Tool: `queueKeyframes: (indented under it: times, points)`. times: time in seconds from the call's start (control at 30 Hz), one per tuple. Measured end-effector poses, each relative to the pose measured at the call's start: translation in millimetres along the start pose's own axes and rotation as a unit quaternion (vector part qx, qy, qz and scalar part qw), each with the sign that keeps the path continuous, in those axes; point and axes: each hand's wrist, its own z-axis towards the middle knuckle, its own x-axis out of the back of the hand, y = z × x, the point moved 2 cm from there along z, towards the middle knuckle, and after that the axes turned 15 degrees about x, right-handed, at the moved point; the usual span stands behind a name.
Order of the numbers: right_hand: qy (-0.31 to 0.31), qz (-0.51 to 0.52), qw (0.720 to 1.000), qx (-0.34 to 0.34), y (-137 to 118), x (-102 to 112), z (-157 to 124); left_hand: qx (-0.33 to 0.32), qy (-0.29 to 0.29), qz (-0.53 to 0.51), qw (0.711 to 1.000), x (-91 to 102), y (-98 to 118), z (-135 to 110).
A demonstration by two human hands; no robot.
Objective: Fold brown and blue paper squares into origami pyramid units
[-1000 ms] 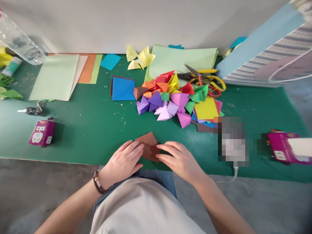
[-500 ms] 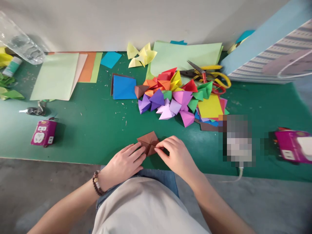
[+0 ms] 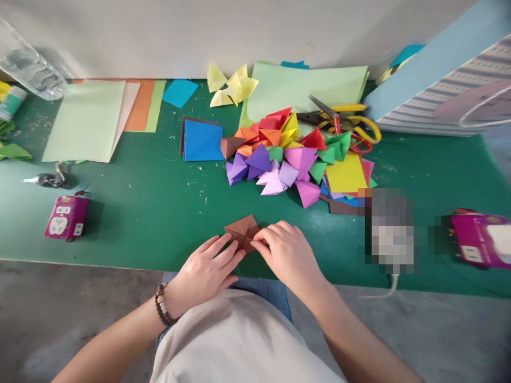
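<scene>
A small folded brown paper (image 3: 241, 231) lies on the green mat (image 3: 151, 207) near its front edge. My left hand (image 3: 207, 268) rests with fingers stretched flat, their tips pressing the paper's lower left edge. My right hand (image 3: 289, 252) has its fingers curled and pressed down on the paper's right side. A beaded bracelet (image 3: 163, 306) circles my left wrist.
A heap of folded coloured paper shapes (image 3: 279, 154) lies beyond the hands, with scissors (image 3: 343, 119) and yellow folded pieces (image 3: 231, 88) behind. Blue squares (image 3: 203, 140), pale green sheets (image 3: 85, 119), two magenta boxes (image 3: 66, 217), keys (image 3: 50, 178) and a plastic bottle (image 3: 27, 66) sit around.
The brown paper has been folded smaller, from a taller shape into a compact one. My right hand closed in on its right side; my left hand slid slightly back.
</scene>
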Motion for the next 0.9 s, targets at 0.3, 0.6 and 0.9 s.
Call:
queueKeyframes:
  times: [0.3,0.6,0.9]
  points:
    - [-0.020,-0.005,0.999,-0.025,-4.2,0.4,3.0,-0.008,-0.003,-0.012,1.000,0.9,-2.5,-0.1]
    - [-0.032,0.013,0.998,-0.047,-3.9,-0.7,2.7,-0.024,0.006,-0.008,1.000,3.8,-2.9,2.7]
    - [-0.024,0.015,0.997,-0.067,-5.1,-2.0,4.1,-0.016,-0.005,-0.010,1.000,3.9,-2.8,2.4]
